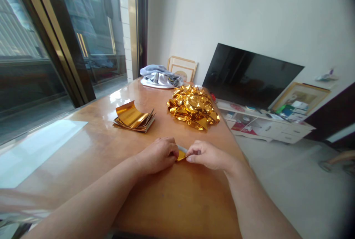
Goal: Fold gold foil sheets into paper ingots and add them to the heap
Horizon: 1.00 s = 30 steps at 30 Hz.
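Between my two hands, low over the wooden table [177,202], is a small piece of gold foil paper [181,155] with a pale grey part along its far edge. My left hand [163,153] is closed on its left end, with the fingertips partly hidden. The right end is pinched between the thumb and fingers of my right hand [203,154]. Ahead and to the left lies a stack of gold foil sheets [133,117], its top sheet curling up. A heap of folded gold foil pieces [194,106] sits just beyond my right hand.
Folded cloth [159,76] and picture frames [183,68] are at the table's far end. A pale sheet [41,150] lies on the left, near a glass sliding door [55,39]. Past the right edge stand a white cabinet [266,128] and a television [249,74].
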Tool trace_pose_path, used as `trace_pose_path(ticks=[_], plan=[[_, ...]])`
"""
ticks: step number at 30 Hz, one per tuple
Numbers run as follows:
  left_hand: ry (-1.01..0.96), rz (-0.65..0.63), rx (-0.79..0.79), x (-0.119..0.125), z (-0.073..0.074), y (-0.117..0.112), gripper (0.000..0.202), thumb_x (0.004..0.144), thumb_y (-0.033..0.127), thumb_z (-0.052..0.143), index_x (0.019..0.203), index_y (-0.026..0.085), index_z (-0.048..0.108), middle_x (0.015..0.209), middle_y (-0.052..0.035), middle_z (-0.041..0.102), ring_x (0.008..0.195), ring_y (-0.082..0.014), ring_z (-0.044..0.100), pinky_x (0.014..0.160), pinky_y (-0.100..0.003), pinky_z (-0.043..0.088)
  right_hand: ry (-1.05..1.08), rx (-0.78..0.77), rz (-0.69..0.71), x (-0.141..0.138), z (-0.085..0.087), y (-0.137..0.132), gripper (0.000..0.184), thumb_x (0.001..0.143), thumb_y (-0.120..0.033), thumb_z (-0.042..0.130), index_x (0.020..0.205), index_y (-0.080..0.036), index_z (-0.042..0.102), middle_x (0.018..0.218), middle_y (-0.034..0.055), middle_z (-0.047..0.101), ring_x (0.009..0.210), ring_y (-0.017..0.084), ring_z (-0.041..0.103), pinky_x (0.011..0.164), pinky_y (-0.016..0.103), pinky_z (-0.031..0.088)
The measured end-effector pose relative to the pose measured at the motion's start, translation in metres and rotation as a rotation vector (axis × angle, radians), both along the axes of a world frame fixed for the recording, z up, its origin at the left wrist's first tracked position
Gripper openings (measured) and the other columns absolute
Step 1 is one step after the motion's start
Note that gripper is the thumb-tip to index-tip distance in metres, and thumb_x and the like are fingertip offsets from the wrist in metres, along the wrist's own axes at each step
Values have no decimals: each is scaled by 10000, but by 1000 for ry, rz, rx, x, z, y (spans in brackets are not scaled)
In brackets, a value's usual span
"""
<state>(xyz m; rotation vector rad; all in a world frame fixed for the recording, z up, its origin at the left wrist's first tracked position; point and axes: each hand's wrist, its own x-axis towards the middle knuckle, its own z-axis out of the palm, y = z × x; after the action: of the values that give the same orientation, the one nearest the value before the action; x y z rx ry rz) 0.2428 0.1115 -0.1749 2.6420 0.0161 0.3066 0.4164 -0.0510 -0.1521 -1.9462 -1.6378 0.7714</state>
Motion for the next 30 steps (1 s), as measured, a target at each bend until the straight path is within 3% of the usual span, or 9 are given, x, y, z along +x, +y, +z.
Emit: trace_pose_path(ticks=[9, 15, 23, 30], plan=[[22, 14, 57, 0, 5, -2, 158, 842, 178, 564, 792, 225, 706, 896, -29, 610, 796, -155, 592, 715, -252, 431, -60, 45, -146, 0, -16, 10, 292, 859, -417, 640, 688, -181, 660, 721, 2, 617, 669, 135, 537, 600, 234, 384], [26, 50, 86, -1, 7, -2, 77, 808, 196, 594, 852, 224, 650, 915, -21, 637, 865, -186, 594, 780, -290, 412, -100, 48, -254, 0, -23, 12, 378, 828, -524, 660, 696, -171, 639, 706, -5, 602, 639, 123, 511, 541, 225, 327], [43, 89, 40, -3, 12, -3, 105, 795, 210, 593, 899, 221, 586, 888, -1, 660, 819, -177, 598, 751, -291, 394, -129, 2, -291, 2, -27, 14, 455, 792, -620, 671, 707, -175, 642, 671, -13, 617, 592, 113, 493, 517, 224, 303], [61, 47, 59, -4, 12, -2, 186, 816, 188, 575, 963, 252, 670, 1007, -20, 668, 941, -199, 606, 825, -315, 411, -169, -9, -313, 1, -29, 15, 468, 779, -642, 679, 712, -179, 662, 668, 0, 654, 581, 118, 505, 507, 230, 283]])
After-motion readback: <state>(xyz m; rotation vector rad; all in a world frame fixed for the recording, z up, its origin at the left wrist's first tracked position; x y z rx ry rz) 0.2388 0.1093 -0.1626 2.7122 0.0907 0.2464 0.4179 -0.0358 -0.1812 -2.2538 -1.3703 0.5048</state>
